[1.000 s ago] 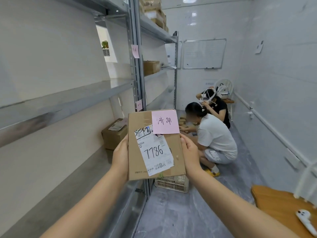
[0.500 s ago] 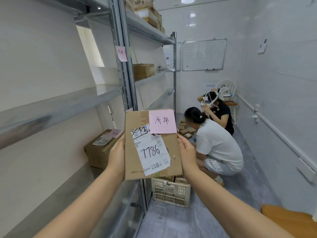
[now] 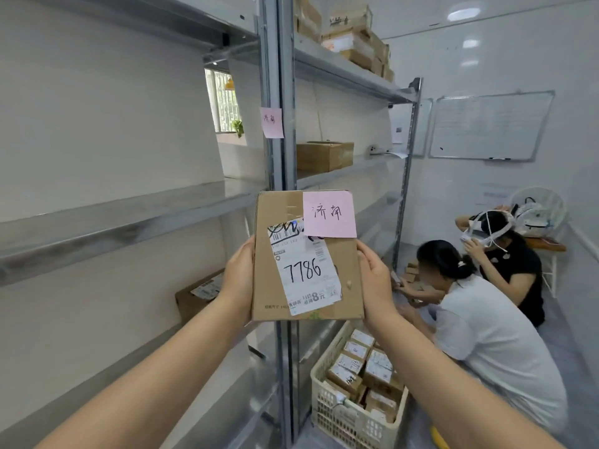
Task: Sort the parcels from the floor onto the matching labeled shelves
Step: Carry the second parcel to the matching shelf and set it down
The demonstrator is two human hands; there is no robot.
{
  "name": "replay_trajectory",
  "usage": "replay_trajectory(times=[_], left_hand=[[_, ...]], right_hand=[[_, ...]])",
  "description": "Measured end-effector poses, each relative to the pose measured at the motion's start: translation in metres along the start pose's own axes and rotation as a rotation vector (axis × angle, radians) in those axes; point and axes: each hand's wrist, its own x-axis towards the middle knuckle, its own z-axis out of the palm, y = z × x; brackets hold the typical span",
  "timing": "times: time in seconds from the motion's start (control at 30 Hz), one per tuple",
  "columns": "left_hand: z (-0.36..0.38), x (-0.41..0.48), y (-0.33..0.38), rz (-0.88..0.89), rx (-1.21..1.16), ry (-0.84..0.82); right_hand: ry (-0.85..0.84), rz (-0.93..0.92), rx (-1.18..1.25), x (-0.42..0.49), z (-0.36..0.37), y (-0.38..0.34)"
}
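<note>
I hold a flat cardboard parcel (image 3: 278, 286) upright at chest height in front of the metal shelving. It carries a white label reading 7786 and a pink note with handwritten characters at its top right. My left hand (image 3: 238, 277) grips its left edge, my right hand (image 3: 374, 280) its right edge. A pink shelf label (image 3: 271, 122) with similar characters is stuck on the upright post (image 3: 275, 76) just above the parcel. The shelf board (image 3: 129, 215) left of the post is bare.
A cream plastic crate (image 3: 327, 403) with several small parcels stands on the floor at the post's foot. Boxes sit on a lower shelf (image 3: 194, 299), a middle shelf (image 3: 324, 155) and the top shelf (image 3: 356, 43). Two people (image 3: 486, 338) crouch in the aisle to the right.
My view has moved closer to the shelving and turned left. The parcel stays in both hands. The crate and the pink shelf label have come more fully into view.
</note>
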Motion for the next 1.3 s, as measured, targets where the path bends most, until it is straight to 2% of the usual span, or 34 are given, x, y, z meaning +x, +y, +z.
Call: replay_trajectory(times=[0.27,0.53,0.73,1.0,1.13,1.3], left_hand=[[-0.001,0.046,0.036,0.125,0.041,0.079],[-0.036,0.108,0.079,0.301,0.097,0.135],[-0.053,0.143,0.107,0.374,0.071,0.039],[-0.064,0.169,0.122,0.49,0.152,0.294],[-0.053,0.179,0.125,0.534,0.088,0.375],[-0.043,0.199,0.119,0.628,-0.084,0.59]], right_hand=[[-0.148,-0.05,0.113,0.067,0.04,-0.012],[-0.312,-0.107,0.197,0.133,0.118,-0.016],[-0.432,-0.167,0.292,0.176,0.164,-0.027],[-0.606,-0.173,0.361,0.221,0.208,-0.034],[-0.726,-0.1,0.386,0.242,0.22,-0.036],[-0.846,0.039,0.505,0.262,0.223,-0.006]])
